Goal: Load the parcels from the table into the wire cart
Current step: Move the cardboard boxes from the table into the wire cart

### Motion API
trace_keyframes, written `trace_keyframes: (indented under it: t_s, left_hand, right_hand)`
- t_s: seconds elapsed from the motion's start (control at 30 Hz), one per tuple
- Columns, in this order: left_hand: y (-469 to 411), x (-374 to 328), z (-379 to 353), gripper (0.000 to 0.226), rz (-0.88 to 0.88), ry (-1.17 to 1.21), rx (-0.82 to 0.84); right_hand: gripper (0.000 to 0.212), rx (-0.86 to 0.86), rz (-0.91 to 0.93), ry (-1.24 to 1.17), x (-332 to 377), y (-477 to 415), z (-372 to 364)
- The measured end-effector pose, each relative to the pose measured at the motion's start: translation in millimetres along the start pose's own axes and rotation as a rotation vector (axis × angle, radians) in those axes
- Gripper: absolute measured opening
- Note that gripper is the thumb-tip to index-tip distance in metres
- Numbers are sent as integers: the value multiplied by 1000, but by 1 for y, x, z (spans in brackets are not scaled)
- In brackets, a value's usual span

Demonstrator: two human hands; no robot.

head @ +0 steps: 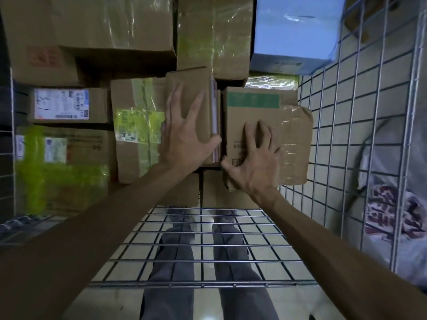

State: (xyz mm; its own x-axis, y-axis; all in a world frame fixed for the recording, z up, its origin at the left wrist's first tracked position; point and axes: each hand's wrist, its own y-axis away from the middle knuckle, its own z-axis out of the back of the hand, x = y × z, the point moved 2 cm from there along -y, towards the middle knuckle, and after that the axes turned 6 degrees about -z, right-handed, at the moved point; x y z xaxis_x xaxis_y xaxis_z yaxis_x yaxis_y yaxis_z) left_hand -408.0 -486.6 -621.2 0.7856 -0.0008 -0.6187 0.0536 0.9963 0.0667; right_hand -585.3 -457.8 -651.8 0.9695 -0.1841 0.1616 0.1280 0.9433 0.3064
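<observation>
- Both hands are down inside the wire cart, close together but on separate parcels. My left hand lies spread on a flat brown parcel, fingers straight and thumb out along its right edge.
- My right hand is arched over the near corner of a box with a green band, fingertips pressing on its top and thumb at its left edge. The view is dim and smeared, so I cannot tell whether that is a real grip or only a press.
- Both thumbs sit at the narrow seam between the two parcels. If I push them together, I judge I could nip a thumb.
- The green-band box looks the riskier one. Its near end seems to overhang a smaller box below, and its right side is crumpled under clear tape. Letting go with weight on that corner could tip it toward the cart's side wall.
- The flat parcel shows what looks like a pale label on its right face. It looks light and smooth, and could slide into the gap beside it.
- Further out, the cart is well filled: a taped carton to the left, a labelled carton beyond it, and a blue box at the far right. Some bare wire floor shows nearest me.
</observation>
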Motion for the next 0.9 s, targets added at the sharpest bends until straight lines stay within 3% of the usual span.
trace_keyframes:
  t_s: [0.17,0.33,0.9]
  left_hand:
    - [-2,2,4,91,9,1,3]
    - [-3,1,-5,90,-25,-17,23]
    - [-5,2,-16,89,-65,-118,37]
  right_hand:
    - [96,15,-3,-193,-4,-4,-3]
    - [95,36,-14,52,-10,-13,-14]
    - [77,150,57,220,-12,-18,-39]
